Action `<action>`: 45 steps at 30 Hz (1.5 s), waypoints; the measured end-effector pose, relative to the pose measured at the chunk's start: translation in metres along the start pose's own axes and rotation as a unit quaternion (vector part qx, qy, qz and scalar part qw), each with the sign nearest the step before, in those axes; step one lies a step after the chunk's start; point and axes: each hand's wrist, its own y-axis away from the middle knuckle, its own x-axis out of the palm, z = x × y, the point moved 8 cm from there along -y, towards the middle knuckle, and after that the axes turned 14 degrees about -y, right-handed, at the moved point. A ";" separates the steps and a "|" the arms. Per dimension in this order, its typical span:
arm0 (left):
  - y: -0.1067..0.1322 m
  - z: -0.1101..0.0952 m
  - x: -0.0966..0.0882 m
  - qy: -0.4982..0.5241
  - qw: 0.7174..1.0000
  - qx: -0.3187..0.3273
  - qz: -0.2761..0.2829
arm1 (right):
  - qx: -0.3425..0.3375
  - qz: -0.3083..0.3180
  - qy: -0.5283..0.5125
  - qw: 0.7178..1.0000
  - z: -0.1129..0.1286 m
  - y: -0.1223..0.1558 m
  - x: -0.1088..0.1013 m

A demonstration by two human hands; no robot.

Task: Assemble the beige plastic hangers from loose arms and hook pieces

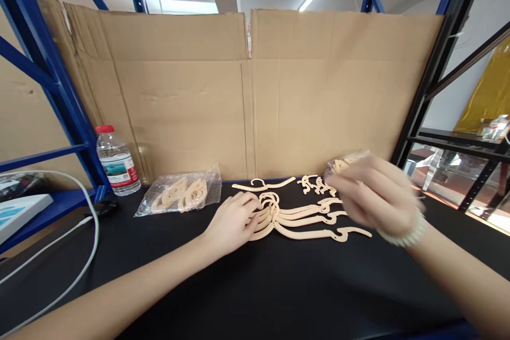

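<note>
A stack of cream plastic hangers point(303, 220) lies on the black table point(239, 287). My left hand point(233, 220) rests on the left ends of the stack, fingers curled over them. My right hand point(374, 196) hovers above the right side of the stack, smeared by motion, with a white beaded bracelet on the wrist. One single hanger point(263, 186) lies behind the stack. Small cream clips point(314, 185) lie just left of my right hand.
A clear bag of cream parts point(179, 194) lies at the left, a second bag point(345, 163) sits behind my right hand. A water bottle point(117, 162) stands by the cardboard wall point(247, 95). A white cable point(85, 244) runs along the table's left. Blue rack posts flank the left.
</note>
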 end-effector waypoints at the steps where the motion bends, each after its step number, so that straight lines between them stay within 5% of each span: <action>1: -0.006 0.005 0.006 -0.021 0.999 -0.007 0.022 | 0.023 0.052 0.000 0.998 -0.018 -0.006 0.016; 3: -0.020 0.014 0.016 -0.036 0.999 -0.017 0.035 | 0.100 0.192 -0.014 0.976 -0.061 -0.007 0.058; 7: -0.045 0.033 0.041 -0.065 0.995 -0.045 0.066 | 0.125 0.317 -0.044 0.939 -0.114 0.012 0.119; 13: -0.061 0.049 0.074 -0.108 0.982 -0.065 0.143 | 0.145 0.375 -0.059 0.914 -0.129 0.047 0.161; 18: -0.065 0.052 0.081 -0.132 0.976 -0.071 0.160 | 0.177 0.304 -0.080 0.933 -0.127 0.041 0.157; 22: -0.066 0.051 0.076 -0.138 0.976 -0.076 0.152 | 0.254 0.126 -0.092 0.955 -0.142 0.031 0.127; 25: -0.065 0.050 0.059 -0.145 0.979 -0.084 0.116 | 0.329 -0.026 -0.115 0.937 -0.154 0.034 0.100; 30: -0.056 0.048 0.016 -0.132 0.985 -0.104 0.028 | 0.405 -0.159 -0.254 0.864 -0.143 0.045 0.081; 36: -0.005 0.032 -0.001 -0.036 0.990 -0.116 -0.070 | 0.449 -0.188 -0.420 0.766 -0.097 0.058 0.080; 39: 0.023 0.019 -0.001 0.043 0.984 -0.083 -0.150 | 0.506 -0.182 -0.506 0.674 -0.082 0.073 0.092; 45: 0.034 0.027 0.008 0.095 0.972 -0.117 -0.181 | 0.579 -0.165 -0.618 0.505 -0.070 0.096 0.122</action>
